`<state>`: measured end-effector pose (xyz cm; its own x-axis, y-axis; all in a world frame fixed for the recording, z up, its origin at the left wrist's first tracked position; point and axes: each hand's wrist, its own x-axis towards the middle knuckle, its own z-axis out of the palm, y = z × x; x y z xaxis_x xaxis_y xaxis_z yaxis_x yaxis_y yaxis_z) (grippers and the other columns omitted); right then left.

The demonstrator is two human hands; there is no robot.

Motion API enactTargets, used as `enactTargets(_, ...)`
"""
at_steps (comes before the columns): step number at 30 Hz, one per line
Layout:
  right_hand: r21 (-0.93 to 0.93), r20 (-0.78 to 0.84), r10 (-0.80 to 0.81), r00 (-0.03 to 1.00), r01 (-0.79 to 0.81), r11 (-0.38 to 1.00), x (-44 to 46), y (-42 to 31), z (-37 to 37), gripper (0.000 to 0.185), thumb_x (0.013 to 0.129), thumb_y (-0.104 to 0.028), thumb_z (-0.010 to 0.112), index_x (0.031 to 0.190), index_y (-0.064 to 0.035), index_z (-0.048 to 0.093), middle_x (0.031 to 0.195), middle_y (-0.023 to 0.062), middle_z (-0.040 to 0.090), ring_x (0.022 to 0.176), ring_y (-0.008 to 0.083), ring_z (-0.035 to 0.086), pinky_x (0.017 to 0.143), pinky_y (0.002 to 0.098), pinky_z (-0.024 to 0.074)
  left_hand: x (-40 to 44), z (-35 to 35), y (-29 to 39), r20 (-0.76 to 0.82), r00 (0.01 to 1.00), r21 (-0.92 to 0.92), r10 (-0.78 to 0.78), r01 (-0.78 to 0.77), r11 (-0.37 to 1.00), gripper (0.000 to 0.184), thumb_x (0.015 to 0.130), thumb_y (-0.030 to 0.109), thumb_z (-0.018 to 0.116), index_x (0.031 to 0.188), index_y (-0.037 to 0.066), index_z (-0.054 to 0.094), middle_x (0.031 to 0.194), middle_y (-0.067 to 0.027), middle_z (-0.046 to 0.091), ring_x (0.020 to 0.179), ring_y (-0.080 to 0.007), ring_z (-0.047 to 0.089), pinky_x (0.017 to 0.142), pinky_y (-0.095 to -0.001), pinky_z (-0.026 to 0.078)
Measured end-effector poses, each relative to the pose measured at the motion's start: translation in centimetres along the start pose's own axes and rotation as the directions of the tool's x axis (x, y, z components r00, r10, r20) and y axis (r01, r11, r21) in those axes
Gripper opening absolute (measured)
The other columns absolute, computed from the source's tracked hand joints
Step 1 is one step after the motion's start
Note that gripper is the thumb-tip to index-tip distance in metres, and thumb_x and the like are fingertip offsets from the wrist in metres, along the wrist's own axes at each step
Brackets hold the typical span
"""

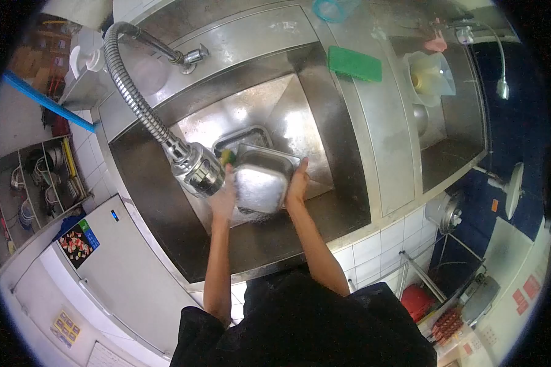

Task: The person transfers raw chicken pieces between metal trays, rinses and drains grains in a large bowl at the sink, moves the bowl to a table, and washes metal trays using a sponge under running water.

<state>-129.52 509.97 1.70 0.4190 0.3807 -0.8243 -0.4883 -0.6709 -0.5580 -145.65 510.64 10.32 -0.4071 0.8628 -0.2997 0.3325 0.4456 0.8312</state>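
Observation:
A rectangular stainless steel food pan [262, 186] is tilted over the sink, between my two hands. My right hand [297, 185] is closed on the pan's right edge, its thumb along the rim. At the pan's left side is my left hand [223, 194], smeared by motion, with a small yellow-green sponge [228, 156] at its fingertips. Behind the held pan, a second metal pan [243, 136] lies in the sink, partly covered by it. The sink [349, 183] has deep steel walls.
A coiled spring faucet [131, 92] arches over the sink, its spray head [201, 174] close to my left hand. On the right ledge lies a green scouring pad [355, 63]. A second sink [453, 147] holds a translucent container [431, 78]. A white refrigerator [128, 263] stands left.

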Motion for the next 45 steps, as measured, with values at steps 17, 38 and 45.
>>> enactTargets(17, -0.431, 0.268, -0.358, 0.894, 0.444, 0.786, -9.0, -1.3, 2.2, 0.07, 0.099, -0.056, 0.035, 0.072, 0.0052, 0.056, 0.063, 0.0175, 0.054, 0.062, 0.0286, 0.049, 0.067, 0.0437, 0.0425, -3.8, -1.7, -2.2, 0.054, 0.902, 0.049, 0.429, -0.431, 0.901, 0.031, 0.09, 0.019, 0.056, 0.111, -0.003, 0.052, 0.122, -0.0227, 0.052, 0.119, -0.0334, 0.049, 0.101, -0.0438, 0.038)
enactTargets(38, 0.405, 0.357, 0.218, 0.908, -0.361, 0.84, -7.6, -0.8, -0.2, 0.039, 0.099, -0.035, 0.05, 0.117, -0.0016, 0.056, 0.112, 0.0086, 0.061, 0.098, 0.0247, 0.059, 0.092, 0.04, 0.0463, -3.9, 1.8, -6.5, -0.33, 0.922, -0.429, -0.202, 0.044, 0.902, 0.044, 0.1, 0.024, 0.043, 0.133, -0.005, 0.041, 0.128, -0.0159, 0.052, 0.117, -0.028, 0.051, 0.1, -0.0393, 0.039)
enactTargets(45, -0.208, 0.555, -0.26, 0.79, 0.434, 0.876, -7.2, 3.6, 2.6, 0.034, 0.098, -0.026, 0.052, 0.119, 0.0006, 0.052, 0.113, 0.0181, 0.061, 0.104, 0.0305, 0.059, 0.089, 0.0411, 0.0446, -4.5, 0.2, -1.3, 0.05, 0.909, 0.162, 0.413, -0.416, 0.895, 0.03, 0.092, 0.013, 0.054, 0.118, 0.001, 0.059, 0.125, -0.0219, 0.056, 0.123, -0.0338, 0.049, 0.103, -0.0383, 0.036)
